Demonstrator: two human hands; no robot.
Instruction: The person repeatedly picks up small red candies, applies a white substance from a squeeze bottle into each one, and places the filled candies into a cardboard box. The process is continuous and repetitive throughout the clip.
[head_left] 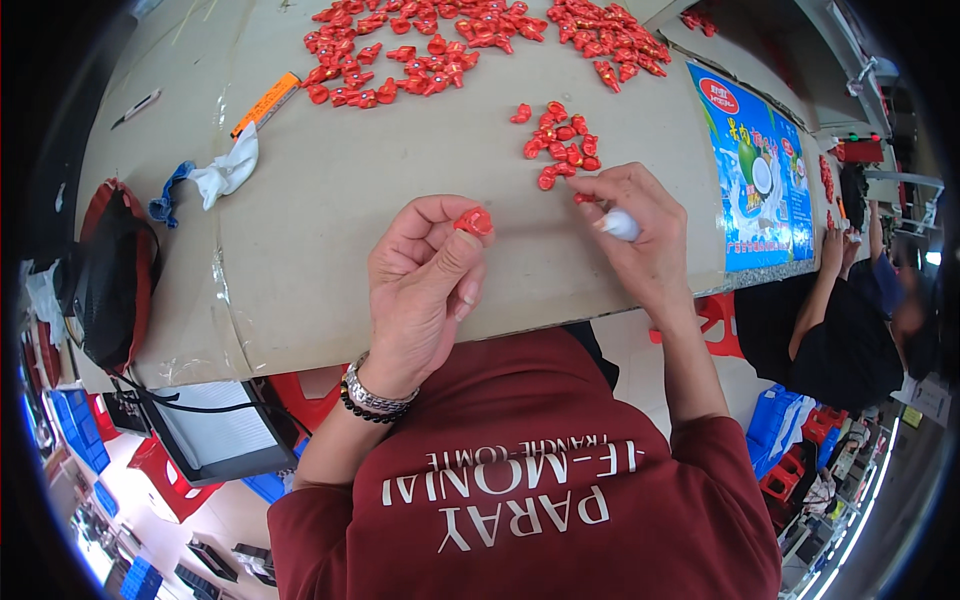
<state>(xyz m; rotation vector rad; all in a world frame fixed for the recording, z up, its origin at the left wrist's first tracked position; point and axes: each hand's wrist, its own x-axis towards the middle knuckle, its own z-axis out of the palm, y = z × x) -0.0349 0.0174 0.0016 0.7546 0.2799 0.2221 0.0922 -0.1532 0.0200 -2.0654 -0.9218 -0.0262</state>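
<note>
Raised above the near part of the table, my left hand (415,290) pinches a small red moulded piece (474,222) between thumb and index finger. My right hand (650,240) is curled around a small white bottle-like thing (619,224), whose exact kind is partly hidden by the fingers. At its fingertips shows a bit of red (583,198); whether it is held or lies on the table I cannot tell. Just beyond is a loose group of similar red pieces (563,150). Larger clusters of red pieces (390,60) and more red pieces (605,40) lie farther back.
A blue printed sheet (765,175) covers the table's right part. At left lie an orange box (265,105), a white cloth (228,170), a pen (135,108) and a black-and-red bag (115,275). Another person (830,320) sits at right; red stools (170,480) stand below.
</note>
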